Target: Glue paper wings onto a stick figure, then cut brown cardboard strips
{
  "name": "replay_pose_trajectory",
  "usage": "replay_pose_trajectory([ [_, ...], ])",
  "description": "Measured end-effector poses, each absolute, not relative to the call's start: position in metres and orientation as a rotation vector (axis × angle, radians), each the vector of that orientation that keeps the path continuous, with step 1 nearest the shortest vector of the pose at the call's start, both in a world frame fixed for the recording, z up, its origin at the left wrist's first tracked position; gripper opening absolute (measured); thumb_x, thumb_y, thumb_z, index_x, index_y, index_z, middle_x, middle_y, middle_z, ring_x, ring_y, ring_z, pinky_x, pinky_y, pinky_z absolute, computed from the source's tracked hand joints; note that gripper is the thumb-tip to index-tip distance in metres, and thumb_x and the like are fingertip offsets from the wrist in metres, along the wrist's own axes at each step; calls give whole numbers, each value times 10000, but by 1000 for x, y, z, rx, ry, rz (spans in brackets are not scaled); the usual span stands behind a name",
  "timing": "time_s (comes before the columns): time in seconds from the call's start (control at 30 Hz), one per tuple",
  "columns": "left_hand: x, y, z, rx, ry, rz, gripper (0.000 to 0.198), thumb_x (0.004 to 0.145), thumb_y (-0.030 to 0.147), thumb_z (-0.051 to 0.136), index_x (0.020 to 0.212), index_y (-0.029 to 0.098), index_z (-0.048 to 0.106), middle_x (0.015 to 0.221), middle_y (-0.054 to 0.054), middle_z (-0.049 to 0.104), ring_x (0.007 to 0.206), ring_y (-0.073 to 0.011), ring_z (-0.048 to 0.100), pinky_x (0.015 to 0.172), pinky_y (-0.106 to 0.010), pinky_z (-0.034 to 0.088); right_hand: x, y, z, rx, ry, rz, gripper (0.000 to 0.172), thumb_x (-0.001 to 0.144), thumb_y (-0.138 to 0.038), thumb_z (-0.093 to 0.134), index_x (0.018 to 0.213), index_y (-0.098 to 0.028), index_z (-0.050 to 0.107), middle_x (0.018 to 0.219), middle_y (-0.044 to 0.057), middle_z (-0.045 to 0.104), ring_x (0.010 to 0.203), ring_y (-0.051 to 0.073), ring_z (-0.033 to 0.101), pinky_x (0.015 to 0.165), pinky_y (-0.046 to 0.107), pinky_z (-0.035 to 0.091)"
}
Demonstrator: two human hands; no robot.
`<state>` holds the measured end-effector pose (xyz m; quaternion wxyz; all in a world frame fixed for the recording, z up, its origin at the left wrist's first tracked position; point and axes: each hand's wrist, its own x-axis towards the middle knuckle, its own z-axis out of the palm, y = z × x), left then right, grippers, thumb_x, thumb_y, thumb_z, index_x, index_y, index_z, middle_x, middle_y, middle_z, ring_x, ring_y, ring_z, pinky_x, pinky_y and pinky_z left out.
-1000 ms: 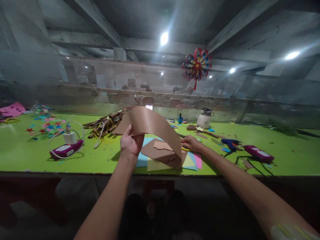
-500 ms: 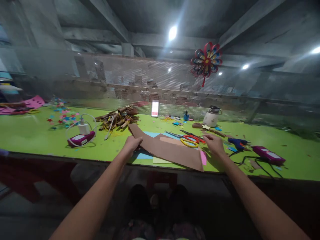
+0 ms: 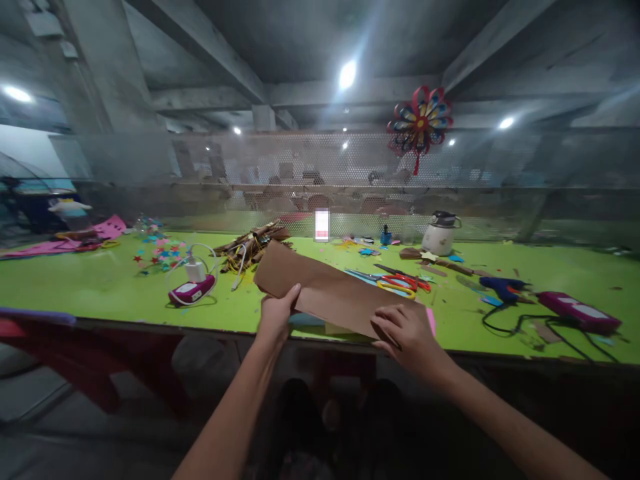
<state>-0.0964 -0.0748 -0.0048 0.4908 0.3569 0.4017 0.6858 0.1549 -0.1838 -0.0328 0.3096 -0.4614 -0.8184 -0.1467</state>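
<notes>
A long strip of brown paper point(image 3: 325, 283) is held at a slant over the front of the green table. My left hand point(image 3: 277, 312) is closed on its lower left edge, thumb on top. Toward the other end, my right hand point(image 3: 407, 337) grips the lower edge, where the paper curls under the fingers. Behind the strip lie scissors with yellow handles point(image 3: 397, 288) and scissors with red handles point(image 3: 406, 283). Pink paper point(image 3: 431, 321) and pale sheets show from beneath it, mostly hidden.
Bundled brown sticks point(image 3: 257, 241) lie at the back left, near a purple power strip point(image 3: 193, 291) with a white charger. On the right are a blue glue gun point(image 3: 504, 288), another purple power strip point(image 3: 577, 312), black cords and a white jug point(image 3: 440, 235). The green table point(image 3: 120, 287) ends just before me.
My right hand has come left and down onto the brown paper, taking hold of its lower edge. The strip is lifted and turned, covering more of the sheets. The view has shifted left.
</notes>
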Motion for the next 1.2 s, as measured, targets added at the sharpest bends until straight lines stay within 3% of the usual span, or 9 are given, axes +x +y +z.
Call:
replay_pose_trajectory([
  [0.23,-95,-85,-4,737,834,1637,285,645,203,759,895,106,661,936,-110,699,748,-183,665,646,-278,553,165,-187,-32,-1046,-2090,-353,195,880,-123,455,962,-224,600,910,78,657,841,220,563,687,361,465],
  [0.33,-95,-89,-5,743,862,1559,218,767,312,657,842,107,659,820,-108,707,707,-190,672,604,-289,551,171,-188,-31,-1055,-2019,-283,146,883,-156,467,877,-227,594,854,64,654,807,204,584,695,348,472],
  [0.47,-92,-88,-6,824,900,1452,262,799,382,604,757,125,638,642,-82,677,656,-202,670,542,-283,540,181,-182,-32,-1129,-1949,-340,132,870,-233,503,776,-223,595,753,62,645,737,210,601,676,348,474],
  [0.67,-94,-76,-8,827,820,1345,149,769,229,631,852,109,598,692,-71,663,641,-180,645,589,-302,544,198,-169,-24,-1210,-1904,-327,216,838,-323,548,654,-220,595,725,63,641,704,196,608,633,298,470],
  [0.77,-111,-71,-5,882,965,1427,290,681,121,674,949,105,564,776,-76,647,711,-180,637,673,-324,533,206,-159,-21,-1200,-1963,-179,248,832,-361,552,640,-215,607,735,62,654,696,191,611,622,289,475],
  [0.9,-140,-68,1,1213,1509,1817,623,557,186,769,1124,166,510,1019,-98,580,965,-222,572,851,-345,462,211,-152,-26,-1187,-2027,59,255,852,-364,517,695,-208,644,713,45,670,673,180,617,650,294,488],
  [0.97,-145,-70,0,1538,1589,1895,536,601,235,734,1098,180,539,1074,-104,541,1022,-239,532,883,-364,442,211,-154,-28,-1215,-2001,64,245,849,-353,519,712,-205,658,729,46,683,694,188,628,682,307,492],
  [1.1,-135,-79,-15,2152,1502,1592,280,704,228,627,976,167,598,961,-107,568,981,-264,530,913,-426,416,211,-162,-26,-1293,-1818,2,198,814,-343,545,778,-205,681,813,51,713,750,209,650,717,325,498],
  [1.2,-127,-87,-28,2342,1554,1549,417,709,193,615,1121,162,555,1139,-148,523,1141,-300,444,996,-463,339,218,-161,-22,-1424,-1588,-51,221,776,-377,565,765,-197,692,758,42,714,693,210,646,668,317,493],
])
